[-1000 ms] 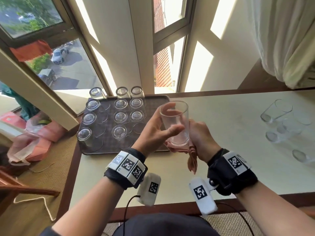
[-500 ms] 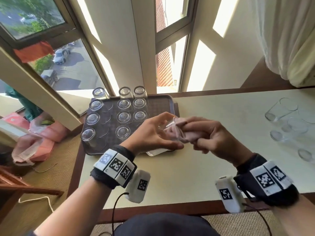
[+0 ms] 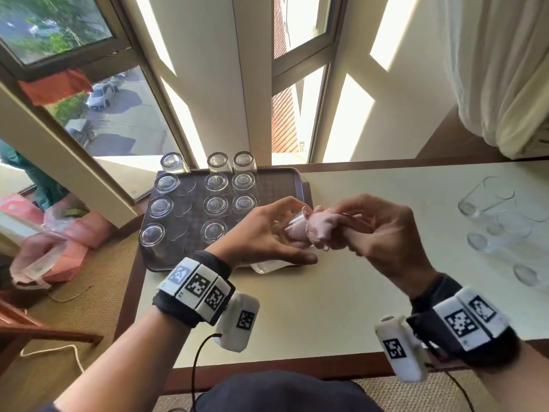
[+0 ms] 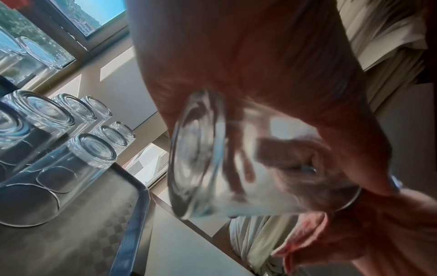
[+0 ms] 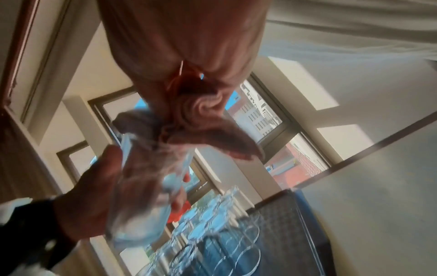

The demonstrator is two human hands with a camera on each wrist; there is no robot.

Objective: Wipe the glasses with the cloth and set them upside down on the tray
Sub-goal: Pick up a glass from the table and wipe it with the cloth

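My left hand grips a clear glass on its side above the table, mouth turned to the right. In the left wrist view the glass shows its thick base, with fingers wrapped round its wall. My right hand holds a bunched pink cloth and pushes it into the glass's mouth. The right wrist view shows the cloth stuffed into the blurred glass. A dark tray left of my hands carries several upside-down glasses.
Several more glasses lie and stand on the pale table at the right. Windows and a wall rise behind the tray. A curtain hangs at the far right. Pink bags sit on the floor to the left.
The glass went from upright to lying on its side in my left hand. My right hand came up from under it and pushed the cloth into its mouth.
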